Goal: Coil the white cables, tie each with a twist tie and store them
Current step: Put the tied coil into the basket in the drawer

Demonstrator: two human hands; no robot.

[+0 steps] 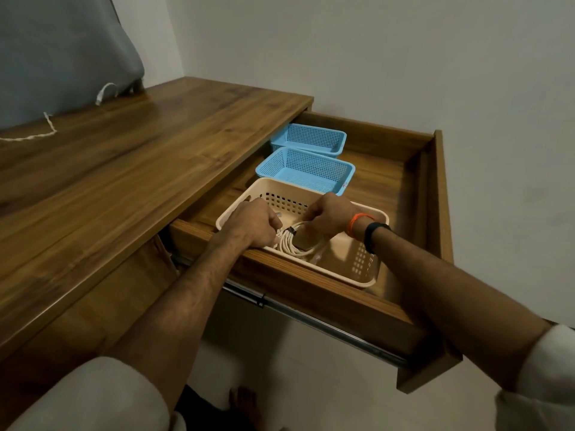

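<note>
Coiled white cable (295, 244), bound with a dark tie (291, 230), sits inside the beige basket (357, 275) in the open drawer (404, 169). Left hand (252, 223) and right hand (329, 213) both curl their grip around the coil.

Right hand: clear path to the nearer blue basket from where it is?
Probably yes. The right hand holds the coiled white cable in the beige basket; the nearer blue basket sits just beyond, open-topped, nothing between. It must release the cable first.
</note>
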